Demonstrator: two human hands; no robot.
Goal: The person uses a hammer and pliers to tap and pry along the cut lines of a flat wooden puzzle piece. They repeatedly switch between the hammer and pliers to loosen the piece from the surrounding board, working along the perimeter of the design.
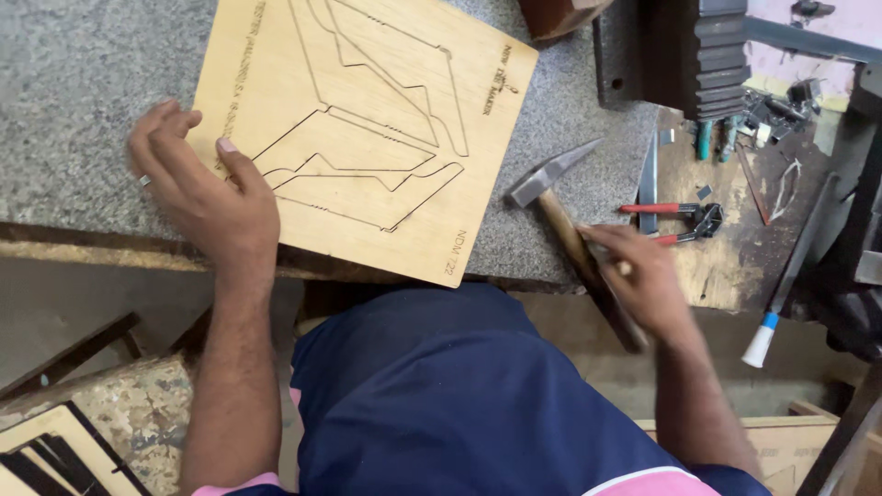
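My left hand (197, 188) lies flat, fingers apart, on the plywood board (367, 119); my right hand (643, 276) is clamped on the hammer (551, 197) handle.

Soft, even daylight falling from above; no harsh glare. Wooden board (367, 119) showing bright and sharp. Faint shadow lying under left hand (207, 188). Right hand (643, 276) blurring slightly. Corners darkening, right edge murky.

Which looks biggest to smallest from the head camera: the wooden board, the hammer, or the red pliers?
1. Wooden board
2. Hammer, held in the right hand
3. Red pliers
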